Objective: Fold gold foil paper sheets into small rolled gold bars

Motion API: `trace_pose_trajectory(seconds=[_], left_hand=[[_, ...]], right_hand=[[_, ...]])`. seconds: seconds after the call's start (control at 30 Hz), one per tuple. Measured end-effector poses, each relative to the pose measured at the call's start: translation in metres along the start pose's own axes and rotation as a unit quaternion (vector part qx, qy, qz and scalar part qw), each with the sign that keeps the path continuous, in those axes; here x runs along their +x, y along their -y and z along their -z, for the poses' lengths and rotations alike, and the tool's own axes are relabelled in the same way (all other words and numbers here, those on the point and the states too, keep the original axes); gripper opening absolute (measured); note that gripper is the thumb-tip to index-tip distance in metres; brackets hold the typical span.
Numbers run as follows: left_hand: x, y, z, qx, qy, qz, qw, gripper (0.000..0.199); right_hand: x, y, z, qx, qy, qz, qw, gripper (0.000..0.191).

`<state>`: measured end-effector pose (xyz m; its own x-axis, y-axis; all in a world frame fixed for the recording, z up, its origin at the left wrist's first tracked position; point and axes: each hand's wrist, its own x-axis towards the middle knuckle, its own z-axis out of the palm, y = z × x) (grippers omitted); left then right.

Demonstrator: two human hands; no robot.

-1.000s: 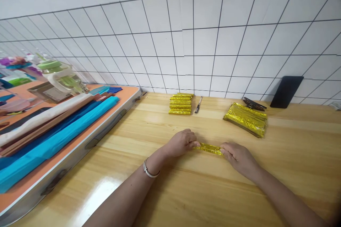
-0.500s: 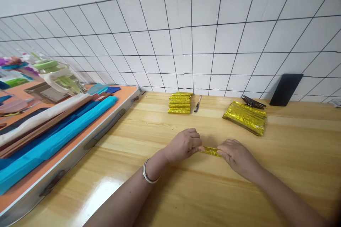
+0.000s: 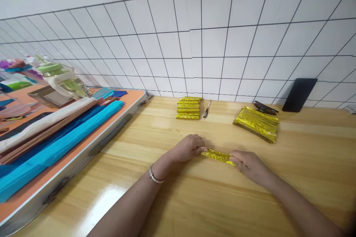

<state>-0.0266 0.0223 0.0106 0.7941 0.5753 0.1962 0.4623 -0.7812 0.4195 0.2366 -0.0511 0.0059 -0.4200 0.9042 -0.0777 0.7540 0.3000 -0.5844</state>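
A narrow strip of shiny gold foil (image 3: 218,156) stretches between my hands, just over the wooden table (image 3: 194,200). My left hand (image 3: 190,148) pinches its left end, and my right hand (image 3: 246,162) grips the right end. Beyond my left hand, several folded gold strips (image 3: 188,108) lie in a stack near the wall. A flat pile of gold foil sheets (image 3: 257,123) rests farther back, behind my right hand. Between these two groups, nearer the stack, is a slim cutter or pen (image 3: 207,109).
A black hair clip (image 3: 265,107) touches the back of the foil pile. A dark phone-like slab (image 3: 299,95) leans on the tiled wall. At left, a raised orange-topped board (image 3: 133,100) holds blue rolled material (image 3: 69,139), a cardboard box (image 3: 48,96) and a green-lidded bottle (image 3: 62,77).
My left hand has moved slightly left, and my right hand slightly right. More of the gold strip shows between them, and it looks wider.
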Motion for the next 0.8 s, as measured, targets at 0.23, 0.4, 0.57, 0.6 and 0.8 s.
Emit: trace_pose_trajectory(seconds=[0.23,0.4,0.57,0.6,0.8], left_hand=[[0.011,-0.042,-0.013,0.081,0.019,-0.048,0.995,0.034],[0.01,-0.036,-0.006,0.066,0.027,-0.043,0.997,0.037],[0.003,-0.015,0.0,0.042,0.022,-0.012,0.999,0.034],[0.001,-0.012,0.0,0.038,0.027,-0.007,0.999,0.033],[0.001,-0.019,-0.008,0.061,0.036,0.031,0.997,0.032]], right_hand=[[0.003,0.012,-0.012,-0.088,0.006,0.034,0.995,0.029],[0.002,0.009,-0.005,-0.041,-0.001,0.041,0.998,0.031],[0.0,0.0,0.003,-0.007,-0.009,0.018,1.0,0.034],[0.0,-0.001,0.004,-0.009,-0.009,0.013,1.0,0.034],[0.0,0.007,0.004,-0.104,-0.029,0.054,0.993,0.03]])
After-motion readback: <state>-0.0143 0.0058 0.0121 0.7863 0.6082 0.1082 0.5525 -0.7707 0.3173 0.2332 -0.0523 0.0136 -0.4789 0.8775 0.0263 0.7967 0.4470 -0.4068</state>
